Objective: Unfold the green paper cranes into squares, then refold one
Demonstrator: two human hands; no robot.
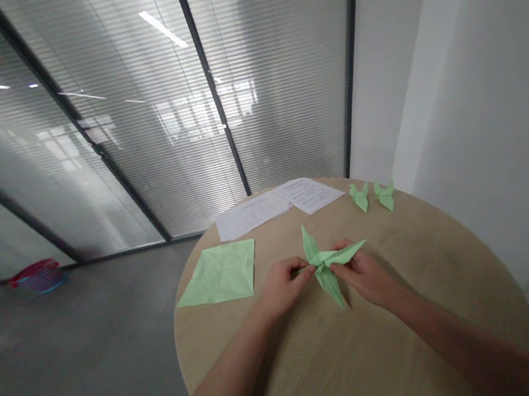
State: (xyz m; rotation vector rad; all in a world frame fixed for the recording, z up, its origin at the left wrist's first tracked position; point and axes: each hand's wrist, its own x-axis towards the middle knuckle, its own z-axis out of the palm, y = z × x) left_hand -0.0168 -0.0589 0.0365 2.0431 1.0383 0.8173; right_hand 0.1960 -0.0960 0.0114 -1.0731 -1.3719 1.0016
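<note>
Left hand (280, 285) fingers were clamped on the left side of the folded green paper (322, 259), close to its centre; right hand (366, 277) fingers gripped its right side; the piece sat between both sets of fingers, over the worktop (432, 286), points splayed; step in hand, as judged: working the central folds; next move seemed to call for a steady pinch and light creasing; creased green sheet (223, 272) lay left of the fingers; small folded pieces (360, 198) stood beyond, rightward; printed sheets (310, 194) lay beyond.
</note>
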